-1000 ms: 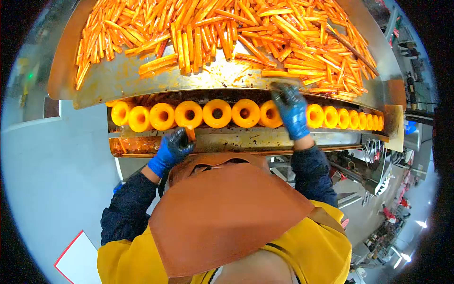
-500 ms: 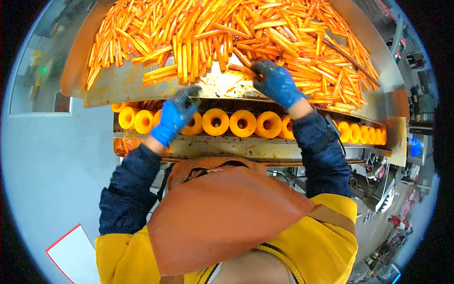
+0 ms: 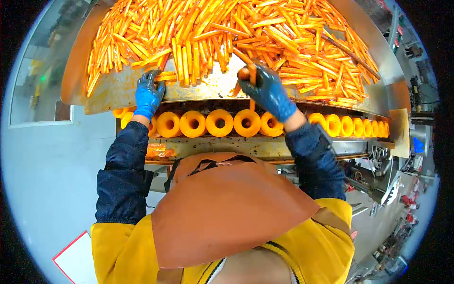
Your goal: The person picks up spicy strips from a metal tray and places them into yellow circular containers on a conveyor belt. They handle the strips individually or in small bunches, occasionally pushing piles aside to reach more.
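The right hand (image 3: 273,95), in a blue glove darkened over the fingers, is up between one and two o'clock from the middle of the view. It is closed around a long, glossy orange stick (image 3: 253,75) that stands nearly upright — its lower end hangs past the front lip of the tray, close above an orange ring in the row. Whether stick and ring touch cannot be told. A short, blurred orange piece (image 3: 243,74) shows beside the fingertips.

The left hand (image 3: 148,94), gloved the same way, is at ten o'clock over the tray's front lip, fingers bent and pointing toward twelve. Its fingertips are at the ends of short orange sticks (image 3: 166,76) lying just to its three o'clock side; whether it grips them cannot be told.

The wide sheet-metal tray (image 3: 118,85) spans ten to two o'clock and carries a thick heap of glossy orange sticks (image 3: 203,23), with a long dark rod (image 3: 352,55) lying among them at two o'clock. On its six o'clock side runs a row of thick orange rings with dark central holes (image 3: 220,123), and beyond that a stained metal ledge (image 3: 227,146) — nearest the brown apron (image 3: 231,213).
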The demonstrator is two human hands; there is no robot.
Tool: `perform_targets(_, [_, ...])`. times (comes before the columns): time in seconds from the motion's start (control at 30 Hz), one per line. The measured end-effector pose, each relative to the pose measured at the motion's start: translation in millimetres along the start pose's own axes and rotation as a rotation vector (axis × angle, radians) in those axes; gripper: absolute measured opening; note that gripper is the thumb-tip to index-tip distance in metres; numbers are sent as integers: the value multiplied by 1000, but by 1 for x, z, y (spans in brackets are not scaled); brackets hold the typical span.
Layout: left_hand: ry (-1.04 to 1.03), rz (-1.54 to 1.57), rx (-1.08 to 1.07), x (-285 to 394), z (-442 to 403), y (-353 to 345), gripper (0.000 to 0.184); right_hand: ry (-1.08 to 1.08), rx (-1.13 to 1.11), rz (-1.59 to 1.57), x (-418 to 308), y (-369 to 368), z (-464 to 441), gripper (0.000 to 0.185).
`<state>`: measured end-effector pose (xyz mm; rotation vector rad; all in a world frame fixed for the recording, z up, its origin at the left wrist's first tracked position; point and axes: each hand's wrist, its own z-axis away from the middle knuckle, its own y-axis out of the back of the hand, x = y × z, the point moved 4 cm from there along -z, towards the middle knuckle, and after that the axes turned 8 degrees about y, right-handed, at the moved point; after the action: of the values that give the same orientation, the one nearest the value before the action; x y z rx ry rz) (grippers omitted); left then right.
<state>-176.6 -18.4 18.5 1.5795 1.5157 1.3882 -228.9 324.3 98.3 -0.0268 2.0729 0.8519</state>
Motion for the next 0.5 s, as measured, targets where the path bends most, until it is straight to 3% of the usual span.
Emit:
perform_targets(0.03, [-3, 28, 2, 0, 1, 1, 37, -94, 16, -288, 7, -18, 15, 19])
perform_targets(0.1, [4, 60, -6, -2, 1, -1, 38, -227, 130, -457, 4, -51, 49, 17])
perform_targets(0.2, [-7, 78, -7, -2, 0, 0, 38, -378, 13, -284, 18, -87, 82, 17])
perform_targets(0.23, [-26, 68, -1, -1, 0, 1, 39, -379, 9, -289, 17, -91, 83, 17])
perform_targets(0.3, [-12, 56, -34, -3, 1, -1, 39, -262, 321, -293, 7, -83, 81, 19])
perform_targets(0.37, [-7, 62, -5, -4, 2, -2, 39, -299, 303, -269, -5, -82, 74, 18])
perform_targets(0.43, [5, 96, -11, -5, 2, -1, 40, -391, 292, -622, -7, -105, 64, 19])
perform_targets(0.5, [8, 122, -32, -4, 1, 0, 39, -211, 75, -269, -20, -112, 47, 24])
